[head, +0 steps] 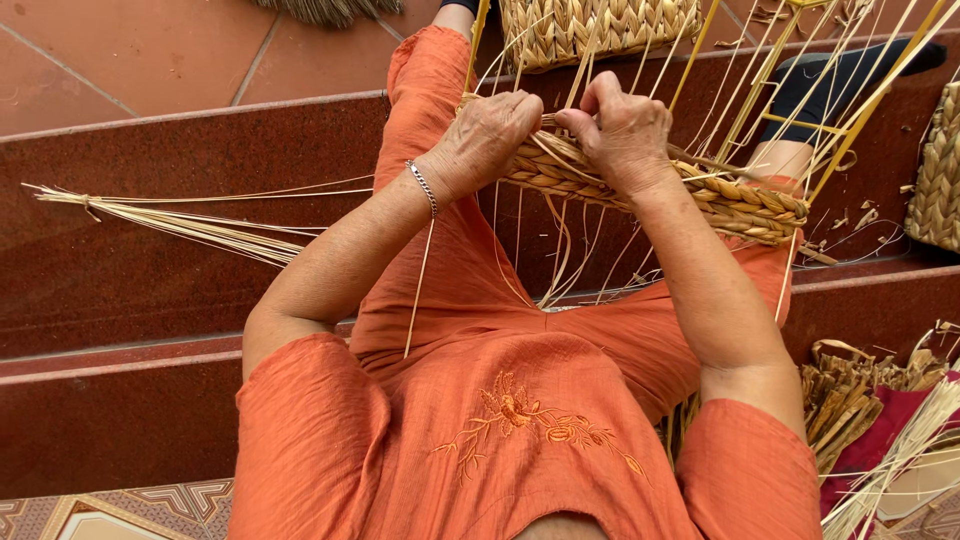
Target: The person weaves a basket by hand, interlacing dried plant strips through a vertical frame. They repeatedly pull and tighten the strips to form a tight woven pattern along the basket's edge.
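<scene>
A half-woven basket rim [700,195] of braided straw-coloured fibre is held across the lap, above the orange trousers [470,290], with thin yellow frame rods [760,85] rising from it towards the top of the view. The left hand [488,138] is closed in a loose fist over the near end of the braid, fingers curled down onto it, and a silver bracelet [425,185] is worn at that wrist. The right hand [625,130] is set just beside it, fingers bent and pinched on what seems to be a single fibre strand at the braid's edge, though the strand itself is hidden by the knuckles. Loose strands [560,250] are seen hanging below the rim between the knees. A bundle of long pale reeds [180,225] is laid on the dark red step [120,280] to the left, well apart from the hands. A finished woven basket [590,30] is seen at the top, another [938,175] at the right edge, and a heap of dry fibre [850,390] lies lower right.
</scene>
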